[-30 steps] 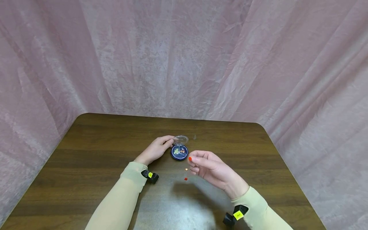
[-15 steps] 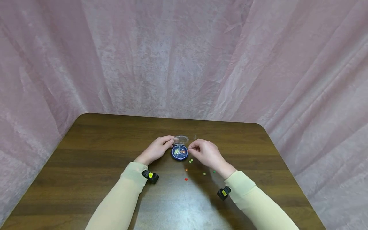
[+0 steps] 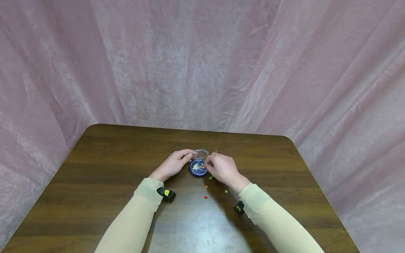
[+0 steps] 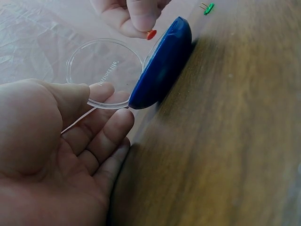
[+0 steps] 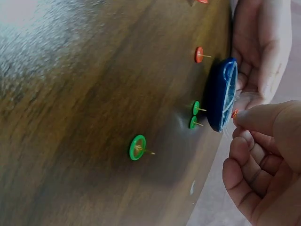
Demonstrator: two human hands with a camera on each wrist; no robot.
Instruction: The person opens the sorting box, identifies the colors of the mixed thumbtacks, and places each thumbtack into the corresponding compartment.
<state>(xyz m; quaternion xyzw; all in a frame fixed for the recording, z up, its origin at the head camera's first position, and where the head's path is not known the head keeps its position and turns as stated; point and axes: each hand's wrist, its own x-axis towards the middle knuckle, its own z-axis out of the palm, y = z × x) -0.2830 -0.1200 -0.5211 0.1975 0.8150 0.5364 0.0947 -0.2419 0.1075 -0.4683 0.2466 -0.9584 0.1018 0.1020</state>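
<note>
A round blue case [image 3: 198, 175] lies on the table, its clear lid [image 4: 104, 41] raised on the far side. Yellow-green and orange pieces sit in its divided compartments. My left hand [image 3: 172, 165] holds the lid's edge between thumb and fingers. Close over the case's right compartment, my right hand [image 3: 224, 170] pinches a red thumbtack [image 4: 151, 34] between thumb and forefinger. The blue side of the case hides its inside in the left wrist view.
Loose thumbtacks lie point up near the case: an orange-red thumbtack [image 5: 199, 54], several green ones, such as the larger green thumbtack [image 5: 137, 147], and a red thumbtack [image 3: 206, 197] nearer the front. A pink curtain [image 3: 190, 70] hangs behind the wooden table [image 3: 126, 147].
My right hand, carrying the red thumbtack, has moved left and away from me, from in front of the case to over its right side. My left hand has stayed at the lid.
</note>
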